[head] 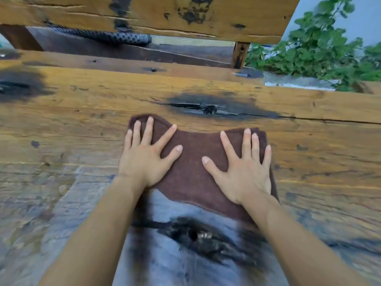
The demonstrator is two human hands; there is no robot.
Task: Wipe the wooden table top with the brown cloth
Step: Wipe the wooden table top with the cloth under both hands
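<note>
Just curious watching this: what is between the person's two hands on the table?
In the head view, only the brown cloth lies between the left hand and the right hand. Both palms press flat on it, fingers spread, atop the wooden table top.

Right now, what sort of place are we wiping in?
Probably an outdoor patio or garden seating spot: a rough, weathered plank table, a matching wooden bench behind it, and leafy green plants growing just past the far right corner.

The cloth (195,162) lay on the table (82,120), left hand (144,159) and right hand (243,172) flat on it; plants (321,52) stood far right.
</note>
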